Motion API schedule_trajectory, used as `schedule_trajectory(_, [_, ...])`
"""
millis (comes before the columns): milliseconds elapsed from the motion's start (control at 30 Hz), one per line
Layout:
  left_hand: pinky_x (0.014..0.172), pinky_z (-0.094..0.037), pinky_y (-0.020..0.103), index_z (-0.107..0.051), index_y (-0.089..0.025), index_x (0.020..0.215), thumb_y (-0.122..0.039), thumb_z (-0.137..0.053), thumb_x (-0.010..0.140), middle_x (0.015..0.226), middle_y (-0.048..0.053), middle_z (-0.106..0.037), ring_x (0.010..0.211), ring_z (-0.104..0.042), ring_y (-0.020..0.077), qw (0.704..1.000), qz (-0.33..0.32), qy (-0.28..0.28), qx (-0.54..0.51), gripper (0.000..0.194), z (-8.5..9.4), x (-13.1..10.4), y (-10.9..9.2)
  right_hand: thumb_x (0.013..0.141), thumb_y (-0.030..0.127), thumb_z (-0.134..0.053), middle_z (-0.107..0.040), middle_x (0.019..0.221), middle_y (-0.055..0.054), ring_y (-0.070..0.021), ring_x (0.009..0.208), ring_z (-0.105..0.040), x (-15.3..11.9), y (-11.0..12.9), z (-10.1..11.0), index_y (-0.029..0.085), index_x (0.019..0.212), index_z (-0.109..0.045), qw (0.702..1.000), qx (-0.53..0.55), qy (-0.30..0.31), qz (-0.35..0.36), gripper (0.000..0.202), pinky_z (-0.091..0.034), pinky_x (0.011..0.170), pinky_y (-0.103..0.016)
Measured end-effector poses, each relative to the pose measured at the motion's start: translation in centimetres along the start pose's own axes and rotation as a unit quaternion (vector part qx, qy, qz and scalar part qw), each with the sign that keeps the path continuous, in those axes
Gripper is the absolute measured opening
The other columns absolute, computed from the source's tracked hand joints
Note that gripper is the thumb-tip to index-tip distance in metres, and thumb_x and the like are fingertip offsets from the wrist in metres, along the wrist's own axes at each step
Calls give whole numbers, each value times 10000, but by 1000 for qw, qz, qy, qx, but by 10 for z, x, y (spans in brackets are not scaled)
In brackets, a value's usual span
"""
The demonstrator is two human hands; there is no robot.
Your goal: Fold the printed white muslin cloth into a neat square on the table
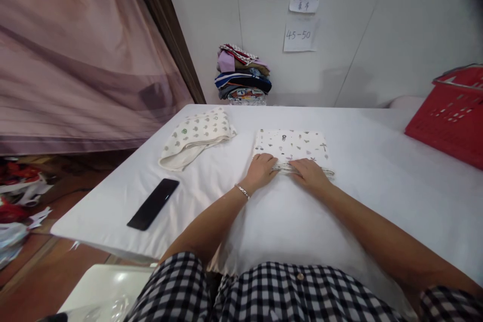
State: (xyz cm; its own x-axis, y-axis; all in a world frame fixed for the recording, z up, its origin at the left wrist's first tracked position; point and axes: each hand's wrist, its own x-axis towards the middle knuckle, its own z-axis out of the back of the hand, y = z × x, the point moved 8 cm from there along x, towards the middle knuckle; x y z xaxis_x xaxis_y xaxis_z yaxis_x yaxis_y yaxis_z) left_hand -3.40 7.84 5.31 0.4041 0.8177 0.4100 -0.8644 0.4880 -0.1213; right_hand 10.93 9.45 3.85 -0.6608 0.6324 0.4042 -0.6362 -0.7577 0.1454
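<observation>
In front of me on the white table lies a folded white cloth [292,143] printed with small grey-green motifs, its stacked layers showing along the near edge. At the left part of that edge, my left hand [261,170] has its fingers over the top and its thumb along the layers. My right hand [309,173] grips the same edge further right, fingers pointing left; its thumb is hidden. Apart from both hands, a second cream cloth [199,136] with a leaf-like print lies loosely folded on the left.
A black phone [153,204] lies on the white-covered table [377,176], left of my forearm. At the right edge stands a red basket [449,115]. Folded fabrics [243,75] are stacked beyond the far edge, by the wall. A pink curtain [83,50] hangs at the left.
</observation>
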Motion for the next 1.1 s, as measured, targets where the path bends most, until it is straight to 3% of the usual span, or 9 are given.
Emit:
schedule_trajectory(267, [864,-435,374,-609,-193,1042,-260,-522,911,1036,70,-634,1001,-562,211,1000,-10,-1,8,171,0,3,-1,948,298,-410,-663,1140,-109,-255,1012,-572,2,-1,1,176,1204,-590,1000,-17,4,-14,336,-424,840,-372])
schedule_trajectory(567, [941,-429,389,-562,-190,1183,-302,-576,870,1170,97,-611,1106,-541,224,999,-34,-20,-14,332,6,-14,13,945,249,-391,-665,1127,-101,-256,1013,-573,-3,-1,2,196,1187,-607,1000,-29,-2,-7,329,-416,868,-399])
schedule_trajectory(767, [942,-432,409,-586,-209,1149,-209,-573,817,1167,93,-611,1110,-542,229,1000,4,2,-13,332,13,-21,27,963,255,-355,-682,1094,-91,-241,977,-588,-2,-3,3,179,1127,-619,1000,-18,-18,-7,320,-421,874,-392])
schedule_trajectory(1100, [872,-532,348,-589,-186,1119,-54,-489,765,1204,99,-596,1172,-526,217,1000,13,1,6,391,12,-20,26,910,191,-394,-640,1179,-106,-259,1039,-564,-5,-4,2,186,1230,-562,999,-40,5,3,361,-421,880,-432])
